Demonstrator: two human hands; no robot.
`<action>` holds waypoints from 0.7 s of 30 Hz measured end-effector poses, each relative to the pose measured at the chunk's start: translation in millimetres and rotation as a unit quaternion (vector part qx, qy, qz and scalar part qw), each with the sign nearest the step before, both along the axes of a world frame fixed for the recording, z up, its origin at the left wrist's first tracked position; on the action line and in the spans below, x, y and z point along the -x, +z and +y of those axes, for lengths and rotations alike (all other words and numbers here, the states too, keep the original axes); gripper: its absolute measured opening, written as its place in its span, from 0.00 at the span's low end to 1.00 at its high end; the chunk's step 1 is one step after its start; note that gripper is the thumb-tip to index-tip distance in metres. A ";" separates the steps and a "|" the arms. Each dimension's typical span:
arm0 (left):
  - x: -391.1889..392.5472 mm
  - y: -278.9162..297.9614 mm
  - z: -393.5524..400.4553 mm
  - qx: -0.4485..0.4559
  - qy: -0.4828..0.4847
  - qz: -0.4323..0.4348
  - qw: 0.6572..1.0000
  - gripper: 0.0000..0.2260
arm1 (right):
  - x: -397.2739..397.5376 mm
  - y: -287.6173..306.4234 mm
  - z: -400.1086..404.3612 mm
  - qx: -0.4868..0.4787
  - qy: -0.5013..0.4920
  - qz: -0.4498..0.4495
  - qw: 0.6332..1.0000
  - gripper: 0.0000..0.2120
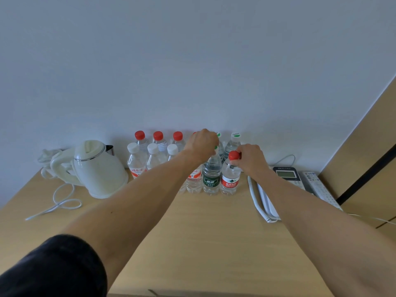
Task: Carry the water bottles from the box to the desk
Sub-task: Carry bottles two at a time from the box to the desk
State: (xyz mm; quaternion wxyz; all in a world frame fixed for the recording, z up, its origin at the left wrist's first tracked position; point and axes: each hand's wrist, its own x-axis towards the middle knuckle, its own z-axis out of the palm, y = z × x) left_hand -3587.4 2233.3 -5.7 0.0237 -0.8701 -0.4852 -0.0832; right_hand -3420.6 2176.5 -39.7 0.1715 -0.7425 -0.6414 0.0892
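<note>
Standing upright on the table (203, 232), clear bottles: right hand (249, 159) fingers pinch the red-capped bottle (230, 179) (red label, characters unreadable); left hand (203, 144) grips the green-labelled bottle (211, 176).
</note>
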 end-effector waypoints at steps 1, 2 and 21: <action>-0.2 -0.2 -0.1 0.002 0.003 -0.003 1.000 0.13 | 0.7 0.2 -0.2 0.002 -0.001 -0.002 1.000 0.14; -0.3 -0.3 -0.1 0.004 0.006 -0.008 1.000 0.13 | 1.3 0.7 -0.1 0.004 -0.002 -0.006 1.000 0.15; 0.2 -3.1 -1.7 0.005 0.012 0.004 1.000 0.13 | -0.9 1.0 4.6 0.008 0.017 -0.011 1.000 0.15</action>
